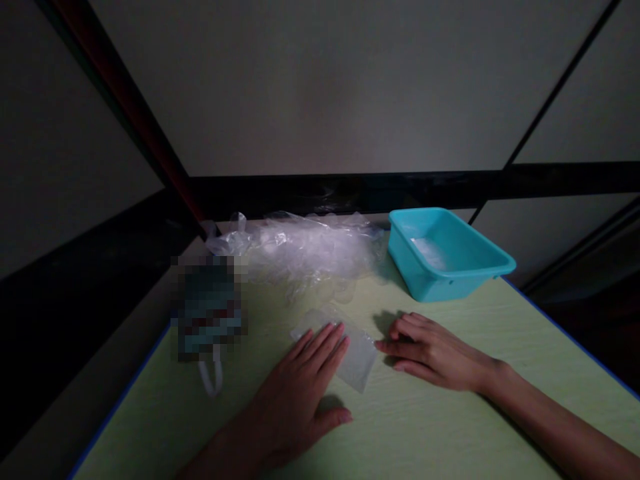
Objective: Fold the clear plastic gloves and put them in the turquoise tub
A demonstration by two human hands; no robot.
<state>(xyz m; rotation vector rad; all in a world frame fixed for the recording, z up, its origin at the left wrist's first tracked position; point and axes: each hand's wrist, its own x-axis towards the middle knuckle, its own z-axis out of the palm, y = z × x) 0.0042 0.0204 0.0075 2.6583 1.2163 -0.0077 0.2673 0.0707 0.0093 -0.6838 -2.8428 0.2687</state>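
A small translucent plastic sheet or bag (359, 357) lies flat on the pale green table (400, 427). My left hand (305, 383) rests palm down on its left part, fingers stretched out and thumb apart. Just right of the sheet is my right hand (425, 350), its index fingertip at the sheet's right corner, the other fingers partly curled and the thumb apart; nothing shows in it. Beyond them lies a heap of crumpled clear plastic (315, 247).
At the back right stands a turquoise basin (435, 287) with something whitish and translucent inside. A blurred-out dark green item (207, 307) with a white loop sits at the left edge. A pale panelled wall rises behind the table.
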